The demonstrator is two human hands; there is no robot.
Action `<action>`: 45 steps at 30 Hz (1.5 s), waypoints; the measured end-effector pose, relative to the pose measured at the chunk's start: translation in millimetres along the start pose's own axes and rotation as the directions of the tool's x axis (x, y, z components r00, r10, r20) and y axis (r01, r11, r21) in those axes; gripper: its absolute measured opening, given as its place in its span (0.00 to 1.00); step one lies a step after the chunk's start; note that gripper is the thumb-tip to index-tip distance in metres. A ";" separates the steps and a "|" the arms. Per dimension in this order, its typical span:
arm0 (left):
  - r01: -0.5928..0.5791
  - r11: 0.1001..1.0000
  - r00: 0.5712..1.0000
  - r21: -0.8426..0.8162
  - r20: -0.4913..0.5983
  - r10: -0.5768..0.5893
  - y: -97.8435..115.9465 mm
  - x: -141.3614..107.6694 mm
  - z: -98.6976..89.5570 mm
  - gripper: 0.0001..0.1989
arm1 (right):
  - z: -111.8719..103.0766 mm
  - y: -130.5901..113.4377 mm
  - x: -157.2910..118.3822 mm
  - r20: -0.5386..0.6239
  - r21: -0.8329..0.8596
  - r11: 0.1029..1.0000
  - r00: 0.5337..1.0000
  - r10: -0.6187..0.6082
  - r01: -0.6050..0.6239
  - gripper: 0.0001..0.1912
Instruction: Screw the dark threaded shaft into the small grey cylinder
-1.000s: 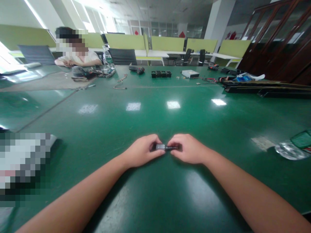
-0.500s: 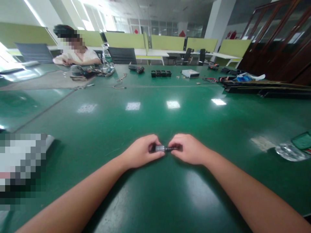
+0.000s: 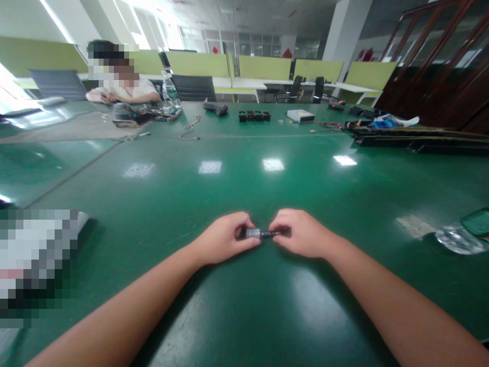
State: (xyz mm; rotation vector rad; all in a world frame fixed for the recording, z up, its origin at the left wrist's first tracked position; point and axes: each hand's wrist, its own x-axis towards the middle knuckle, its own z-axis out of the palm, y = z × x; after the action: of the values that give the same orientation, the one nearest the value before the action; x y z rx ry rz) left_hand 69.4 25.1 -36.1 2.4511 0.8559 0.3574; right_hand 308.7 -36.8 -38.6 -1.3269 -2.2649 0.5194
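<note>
Between my two hands, low over the green tabletop [image 3: 244, 193], lies a small slim cylinder [image 3: 253, 233] with a silver-grey body and a thin dark shaft pointing right. My left hand [image 3: 221, 238] is closed around the grey end, thumb below and fingers above. With the fingertips of my right hand [image 3: 303, 233] I pinch the far end of the dark shaft. Both ends are covered by fingers, so its exact kind cannot be made out.
A pixelated box-like object [image 3: 38, 250] sits at left. At right lies a clear plastic-wrapped item [image 3: 458, 239]. Along the far side are a black part [image 3: 254, 116], a white box [image 3: 300, 115], cables [image 3: 189, 130] and dark strips [image 3: 420, 138]. Another person [image 3: 126, 89] sits far left.
My right hand has shifted slightly to the right, and a little more of the dark shaft shows between the hands. My left hand keeps its grip almost unmoved.
</note>
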 end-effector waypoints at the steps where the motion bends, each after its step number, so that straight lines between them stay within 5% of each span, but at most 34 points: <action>1: 0.003 1.000 1.000 0.002 0.001 -0.003 0.2 0.1 0.1 0.15 | -0.1 0.5 -0.2 0.002 -0.003 1.000 1.000 -0.001 0.001 0.07; 45: 0.012 1.000 1.000 0.000 -0.016 -0.012 2.3 1.6 0.4 0.16 | -14.1 7.0 -7.0 0.015 -0.028 0.996 0.996 0.083 -0.083 0.06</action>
State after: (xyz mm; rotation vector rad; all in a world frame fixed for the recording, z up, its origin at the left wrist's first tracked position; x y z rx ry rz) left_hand 71.9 24.4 -35.0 2.4451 0.8776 0.3733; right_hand 324.6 -38.5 -32.1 -1.4399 -2.2447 0.5309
